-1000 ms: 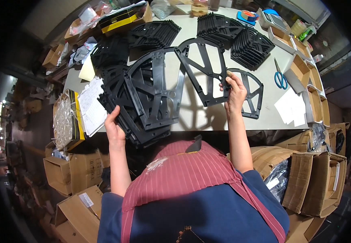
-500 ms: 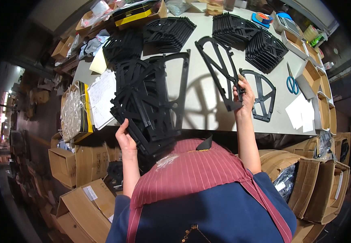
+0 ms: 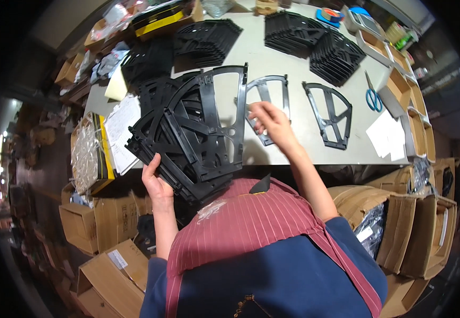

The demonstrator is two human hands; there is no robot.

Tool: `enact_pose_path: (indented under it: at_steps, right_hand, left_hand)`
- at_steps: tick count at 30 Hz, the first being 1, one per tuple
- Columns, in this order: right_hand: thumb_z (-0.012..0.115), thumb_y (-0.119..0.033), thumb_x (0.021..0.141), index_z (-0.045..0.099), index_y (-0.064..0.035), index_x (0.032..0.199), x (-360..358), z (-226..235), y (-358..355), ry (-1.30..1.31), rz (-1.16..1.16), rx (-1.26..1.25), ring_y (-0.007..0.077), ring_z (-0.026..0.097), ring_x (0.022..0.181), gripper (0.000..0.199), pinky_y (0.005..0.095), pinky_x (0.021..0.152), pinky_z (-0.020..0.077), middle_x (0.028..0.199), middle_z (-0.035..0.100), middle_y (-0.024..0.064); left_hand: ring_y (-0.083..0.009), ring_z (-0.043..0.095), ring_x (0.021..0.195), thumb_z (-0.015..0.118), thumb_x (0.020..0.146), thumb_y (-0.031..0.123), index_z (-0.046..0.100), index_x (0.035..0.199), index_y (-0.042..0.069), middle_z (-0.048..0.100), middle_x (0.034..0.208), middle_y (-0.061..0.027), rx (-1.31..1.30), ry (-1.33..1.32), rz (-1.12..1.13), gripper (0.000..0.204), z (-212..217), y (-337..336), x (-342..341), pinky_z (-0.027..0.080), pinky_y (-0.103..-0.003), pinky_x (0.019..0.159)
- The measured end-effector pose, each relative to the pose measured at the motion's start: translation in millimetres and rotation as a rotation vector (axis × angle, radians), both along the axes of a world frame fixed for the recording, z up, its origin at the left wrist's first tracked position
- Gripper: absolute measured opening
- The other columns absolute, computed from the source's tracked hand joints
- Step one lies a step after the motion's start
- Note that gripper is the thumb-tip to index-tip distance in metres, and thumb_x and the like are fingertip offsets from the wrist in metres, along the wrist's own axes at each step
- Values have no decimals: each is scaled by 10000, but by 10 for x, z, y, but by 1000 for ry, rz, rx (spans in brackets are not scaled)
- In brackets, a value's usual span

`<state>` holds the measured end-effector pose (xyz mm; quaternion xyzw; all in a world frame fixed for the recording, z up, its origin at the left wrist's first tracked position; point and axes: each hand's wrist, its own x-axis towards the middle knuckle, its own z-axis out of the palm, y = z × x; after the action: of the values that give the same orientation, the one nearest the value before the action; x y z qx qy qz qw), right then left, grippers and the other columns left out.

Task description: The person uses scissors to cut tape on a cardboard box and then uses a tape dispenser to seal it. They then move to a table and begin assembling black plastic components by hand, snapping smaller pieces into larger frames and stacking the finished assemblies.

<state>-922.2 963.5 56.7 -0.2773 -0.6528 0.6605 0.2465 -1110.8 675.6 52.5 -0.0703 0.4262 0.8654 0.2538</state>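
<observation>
My left hand (image 3: 157, 177) grips the lower left edge of a fanned stack of black plastic frames (image 3: 195, 127), which leans over the table's near edge. The frames are wedge-shaped, with curved outer edges and crossing ribs. Just right of the stack, my right hand (image 3: 273, 126) has loosely bent fingers and no frame visible in its grasp. Beneath and beyond it lies a single black frame (image 3: 285, 98), shiny in the light and partly hidden by the hand. Farther right, another single frame (image 3: 326, 114) rests flat on the table.
Neat stacks of black frames stand at the back left (image 3: 209, 40) and back right (image 3: 336, 55). Blue-handled scissors (image 3: 373, 99), white paper slips (image 3: 386, 135) and small cardboard trays (image 3: 394, 95) line the right side. Written sheets (image 3: 119, 132) lie left; cardboard boxes (image 3: 116, 214) stand below.
The frame my right hand held up now lies on the table. That hand has moved left toward the stack. My left hand keeps its hold, and the whole view has shifted slightly.
</observation>
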Motion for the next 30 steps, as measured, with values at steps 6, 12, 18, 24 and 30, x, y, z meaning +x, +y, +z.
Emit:
enact_pose_path:
  at_steps: [6, 12, 18, 24, 30]
  right_hand:
    - [640, -252, 980, 660, -45, 960, -79, -21, 114, 209, -58, -173, 26, 442, 512, 209, 200, 454, 313, 652, 539, -58]
    - [655, -244, 935, 714, -53, 878, 67, -806, 1082, -139, -292, 357, 200, 589, 543, 207, 350, 534, 476, 639, 626, 43]
    - [650, -240, 910, 672, -78, 1097, 200, -1098, 1109, -767, -327, 857, 429, 656, 906, 248, 508, 765, 537, 986, 649, 231]
    - [624, -223, 920, 662, -25, 1011, 146, -1088, 1137, -808, -257, 918, 412, 667, 881, 222, 509, 783, 539, 974, 666, 206]
    - [664, -383, 938, 697, 1, 1057, -148, 61, 269, -202, 111, 399, 243, 702, 789, 403, 369, 713, 543, 903, 718, 155]
  left_hand:
    - [-241, 674, 998, 674, 858, -33, 611, 1226, -5, 674, 1139, -99, -31, 166, -37, 375, 67, 178, -18, 545, -360, 926]
    - [-294, 668, 1081, 686, 893, 79, 642, 1180, -31, 694, 1165, -147, 34, 43, -19, 310, 264, -266, -427, 541, -434, 979]
    - [-304, 650, 1126, 676, 901, 87, 639, 1200, -42, 690, 1197, -150, 109, 31, 52, 328, 303, -493, -421, 499, -433, 1032]
    - [-295, 673, 1069, 693, 868, 20, 634, 1217, -26, 697, 1169, -138, 81, 23, 12, 357, 318, -145, -143, 526, -418, 995]
    - [-236, 706, 926, 672, 879, -29, 625, 1154, -37, 700, 1058, -119, 26, 129, -76, 279, 281, 191, 105, 586, -356, 854]
